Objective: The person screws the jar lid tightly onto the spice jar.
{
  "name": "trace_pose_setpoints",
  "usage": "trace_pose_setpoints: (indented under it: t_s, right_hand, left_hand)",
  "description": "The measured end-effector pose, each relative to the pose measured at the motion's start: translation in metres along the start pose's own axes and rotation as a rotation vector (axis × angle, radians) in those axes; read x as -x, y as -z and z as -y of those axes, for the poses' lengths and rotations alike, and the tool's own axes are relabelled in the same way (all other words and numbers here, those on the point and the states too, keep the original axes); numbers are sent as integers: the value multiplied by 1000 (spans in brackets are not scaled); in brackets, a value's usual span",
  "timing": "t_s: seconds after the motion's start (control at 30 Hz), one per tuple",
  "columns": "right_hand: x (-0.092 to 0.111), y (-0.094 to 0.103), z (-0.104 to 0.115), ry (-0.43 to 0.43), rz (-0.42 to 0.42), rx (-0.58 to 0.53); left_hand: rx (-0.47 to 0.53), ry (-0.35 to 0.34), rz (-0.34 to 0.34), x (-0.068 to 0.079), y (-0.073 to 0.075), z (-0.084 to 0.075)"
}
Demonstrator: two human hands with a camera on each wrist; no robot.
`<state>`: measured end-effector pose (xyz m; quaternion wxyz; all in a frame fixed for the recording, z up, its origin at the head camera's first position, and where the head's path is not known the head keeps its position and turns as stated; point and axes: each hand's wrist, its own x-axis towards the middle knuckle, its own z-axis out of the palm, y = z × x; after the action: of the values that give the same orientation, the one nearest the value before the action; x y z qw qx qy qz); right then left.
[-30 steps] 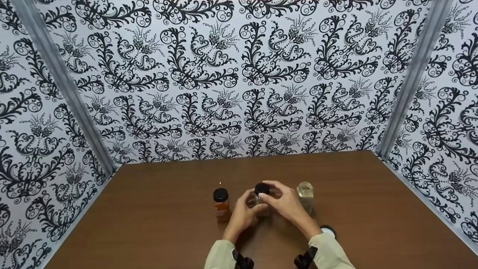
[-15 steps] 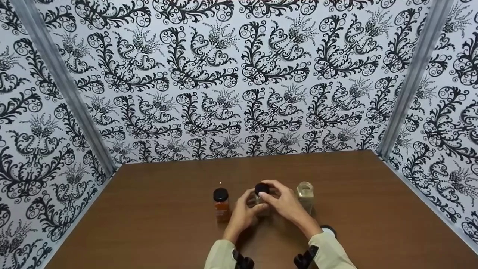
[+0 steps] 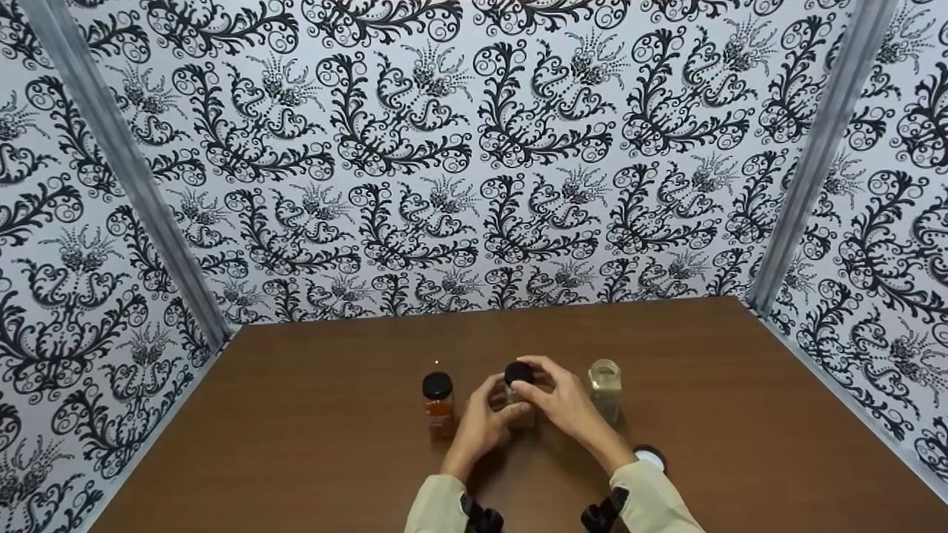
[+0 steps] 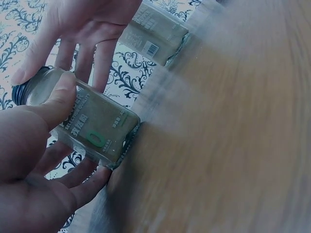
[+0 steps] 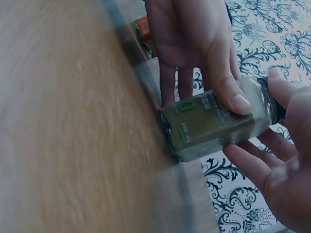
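Observation:
In the head view, a clear glass spice jar point(image 3: 523, 419) stands upright between both hands, under a black screw lid point(image 3: 518, 372). My left hand point(image 3: 483, 426) grips the jar's body, thumb across its front and fingers behind. Thumb and fingers of my right hand point(image 3: 566, 400) pinch the lid from the sides. The left wrist view shows the jar's label point(image 4: 92, 131) with white print and a green mark over brownish-green powder. From the right wrist, the jar's base point(image 5: 170, 141) is right at the tabletop, and the lid sits at the jar's mouth.
A jar of orange-red spice point(image 3: 440, 414) with a black lid stands left of the hands. To the right is an uncapped jar point(image 3: 606, 392) of pale powder. A loose black lid point(image 3: 650, 457), white inside, lies by the right forearm. Patterned walls point(image 3: 474, 163) enclose the wooden table point(image 3: 318, 414).

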<state>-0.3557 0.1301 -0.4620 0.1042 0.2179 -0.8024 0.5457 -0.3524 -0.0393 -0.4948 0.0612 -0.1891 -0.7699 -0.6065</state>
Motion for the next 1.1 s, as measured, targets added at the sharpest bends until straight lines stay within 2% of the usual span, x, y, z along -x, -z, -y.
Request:
trace_pose_setpoints:
  t_s: [0.13, 0.3, 0.57, 0.87, 1.1]
  right_hand:
    - [0, 4, 1, -37, 56, 21]
    - [-1, 3, 4, -86, 33, 85]
    - [1, -5, -4, 14, -23, 68]
    - [2, -9, -5, -2, -38, 44]
    - [1, -10, -4, -23, -50, 42]
  left_hand:
    - [9, -1, 12, 1, 1, -3]
    - [-4, -13, 10, -2, 2, -5]
    - [-74, -8, -11, -3, -1, -2]
    - [-124, -13, -44, -2, -1, -2]
    - [-61, -16, -45, -2, 0, -3]
